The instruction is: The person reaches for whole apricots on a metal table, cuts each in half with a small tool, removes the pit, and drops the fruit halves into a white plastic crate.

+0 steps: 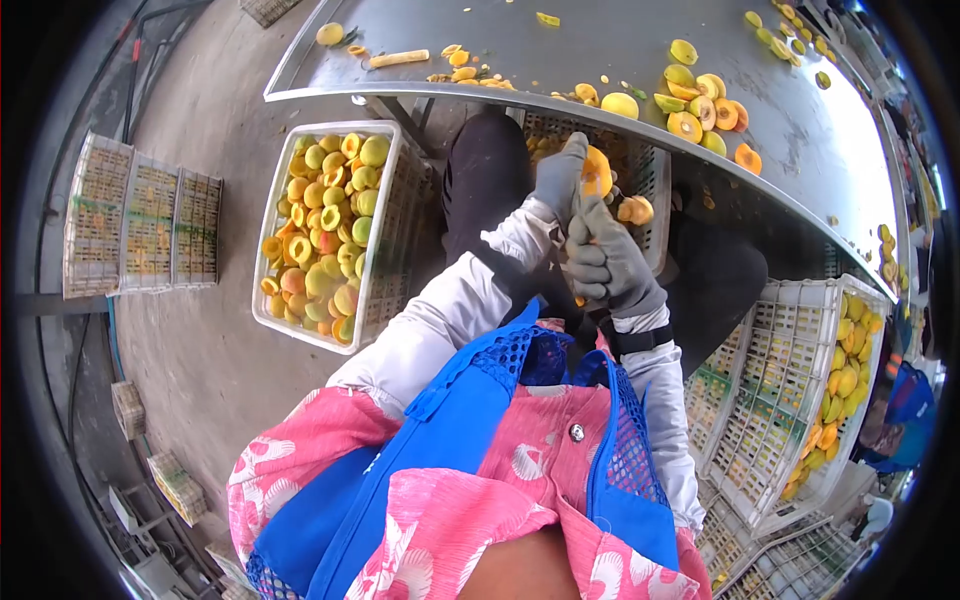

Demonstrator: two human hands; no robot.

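A grey glove covers my left hand (562, 180), whose fingers are closed round an orange-yellow peach half (597, 172) at the table's near edge. Just below it, my right hand (610, 258), gloved too, is clenched with its thumb up against the peach half. What lies inside that fist is hidden. Both hands are above a crate (655, 215) between my knees, where pieces of peach (635, 210) show. On the metal table (580, 45) ahead, cut peaches (705, 105) lie in a heap, and a whole yellow peach (620, 105) rests at the edge.
To my left stands a white crate (372, 290) full of peach halves. Farther left is another crate (140, 215). Stacked crates (765, 390) with peaches are at my right. A pale stick (398, 58) and scraps lie on the table.
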